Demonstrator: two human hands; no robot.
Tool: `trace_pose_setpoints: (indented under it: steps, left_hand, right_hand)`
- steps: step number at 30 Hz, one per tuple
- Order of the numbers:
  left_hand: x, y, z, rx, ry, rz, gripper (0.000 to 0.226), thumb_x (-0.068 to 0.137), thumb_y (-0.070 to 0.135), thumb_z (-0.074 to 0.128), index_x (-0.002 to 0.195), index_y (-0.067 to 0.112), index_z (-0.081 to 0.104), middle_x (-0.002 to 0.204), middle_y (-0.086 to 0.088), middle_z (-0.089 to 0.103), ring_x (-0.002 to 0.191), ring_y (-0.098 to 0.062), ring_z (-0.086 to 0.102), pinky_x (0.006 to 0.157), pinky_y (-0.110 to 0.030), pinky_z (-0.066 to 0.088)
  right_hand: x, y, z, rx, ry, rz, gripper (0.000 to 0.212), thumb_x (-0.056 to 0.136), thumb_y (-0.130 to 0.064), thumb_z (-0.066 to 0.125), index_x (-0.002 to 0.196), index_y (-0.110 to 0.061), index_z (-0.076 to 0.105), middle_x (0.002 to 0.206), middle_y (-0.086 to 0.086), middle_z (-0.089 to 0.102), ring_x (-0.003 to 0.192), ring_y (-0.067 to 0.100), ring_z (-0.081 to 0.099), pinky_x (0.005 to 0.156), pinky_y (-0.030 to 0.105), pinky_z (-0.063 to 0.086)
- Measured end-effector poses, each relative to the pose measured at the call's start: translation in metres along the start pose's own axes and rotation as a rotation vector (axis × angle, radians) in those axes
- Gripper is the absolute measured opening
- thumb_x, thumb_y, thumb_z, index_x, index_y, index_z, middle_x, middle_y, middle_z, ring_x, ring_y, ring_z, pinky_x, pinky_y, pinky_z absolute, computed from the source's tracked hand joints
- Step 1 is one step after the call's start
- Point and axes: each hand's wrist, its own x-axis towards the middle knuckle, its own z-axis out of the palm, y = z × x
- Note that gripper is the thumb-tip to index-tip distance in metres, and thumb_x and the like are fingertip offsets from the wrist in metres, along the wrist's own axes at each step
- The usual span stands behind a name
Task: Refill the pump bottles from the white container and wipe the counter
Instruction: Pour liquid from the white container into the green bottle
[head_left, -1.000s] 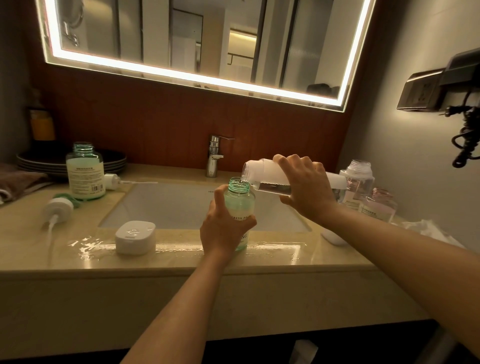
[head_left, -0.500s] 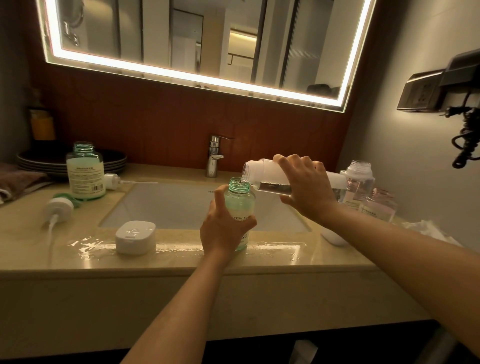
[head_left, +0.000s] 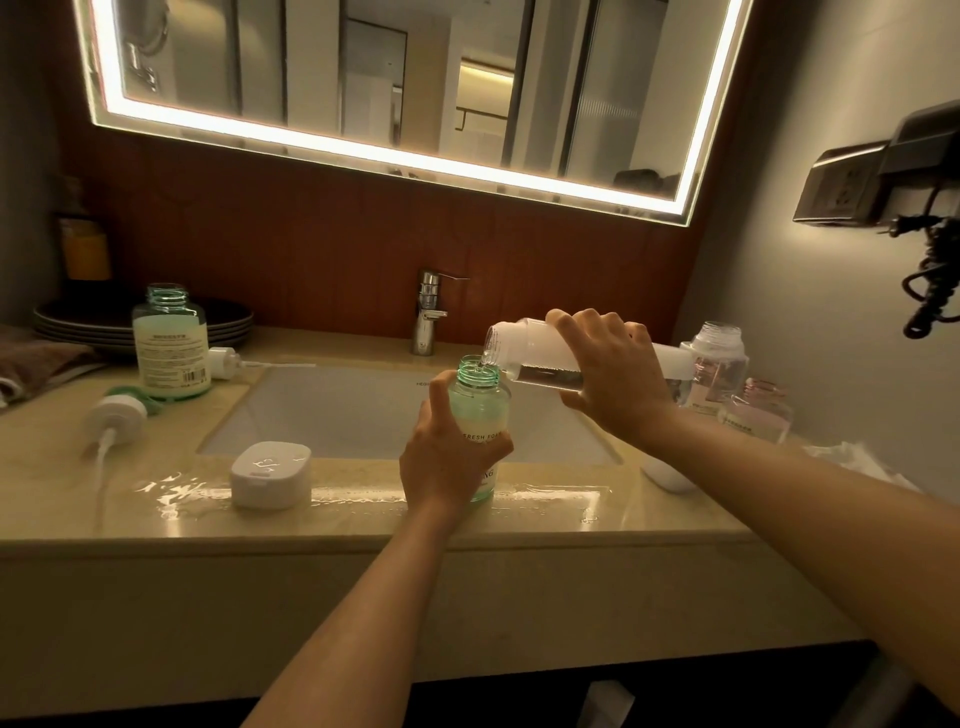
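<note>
White container (head_left: 524, 343) is being held nearly level above the wet counter (head_left: 545, 525), the right hand (head_left: 613, 374) wrapping its middle and pouring into the green pump bottle (head_left: 480, 410), which the left hand (head_left: 447, 457) is gripping round its body; both are probably feeling light, rigid and wet-slippery.

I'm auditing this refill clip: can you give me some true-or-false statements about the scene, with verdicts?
1. The left hand grips the small clear green-tinted bottle. True.
2. The right hand holds the white cylindrical container upright. False: it is tipped, mouth over that bottle.
3. The taller green bottle at the left wears its pump. False: its neck is open.
4. A white round pump head lies on the beige stone counter. True.
</note>
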Motion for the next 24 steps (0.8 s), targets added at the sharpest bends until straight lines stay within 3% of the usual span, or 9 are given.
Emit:
trace_pose_setpoints:
  steps: [4, 11, 21, 24]
  left_hand:
    - [-0.0003, 0.0003, -0.0006, 0.002, -0.004, 0.001, 0.081, 0.066, 0.039, 0.076, 0.116, 0.036, 0.013, 0.114, -0.008, 0.055, 0.084, -0.015, 0.047, 0.068, -0.027, 0.044]
    - [0.0001, 0.0004, -0.0009, 0.006, -0.01, -0.005, 0.08, 0.067, 0.04, 0.076, 0.116, 0.036, 0.012, 0.116, -0.007, 0.055, 0.086, -0.014, 0.046, 0.07, -0.026, 0.043]
    - [0.0003, -0.0003, -0.0007, 0.02, -0.01, 0.005, 0.083, 0.067, 0.041, 0.076, 0.122, 0.033, 0.014, 0.117, -0.006, 0.055, 0.086, -0.012, 0.046, 0.068, -0.024, 0.041]
    - [0.0003, 0.0002, -0.0011, 0.009, -0.01, 0.0, 0.082, 0.066, 0.039, 0.077, 0.118, 0.035, 0.013, 0.117, -0.006, 0.055, 0.086, -0.013, 0.046, 0.068, -0.024, 0.042]
  right_hand:
    - [-0.0001, -0.0001, 0.0008, -0.002, 0.001, -0.009, 0.087, 0.047, -0.019, 0.089, 0.117, -0.015, 0.038, 0.098, 0.016, 0.062, 0.083, 0.034, 0.06, 0.074, 0.05, 0.05]
    - [-0.0003, -0.0003, -0.0001, -0.006, -0.013, 0.007, 0.081, 0.047, -0.019, 0.09, 0.117, -0.01, 0.05, 0.098, 0.016, 0.062, 0.083, 0.035, 0.06, 0.074, 0.051, 0.05]
    - [0.0008, 0.0002, -0.0006, -0.014, -0.016, -0.01, 0.086, 0.049, -0.02, 0.089, 0.118, -0.017, 0.037, 0.1, 0.016, 0.062, 0.086, 0.034, 0.06, 0.077, 0.05, 0.049]
    - [0.001, 0.0005, -0.0016, -0.023, -0.031, -0.004, 0.084, 0.05, -0.019, 0.088, 0.119, -0.014, 0.042, 0.102, 0.016, 0.061, 0.087, 0.035, 0.059, 0.078, 0.051, 0.049]
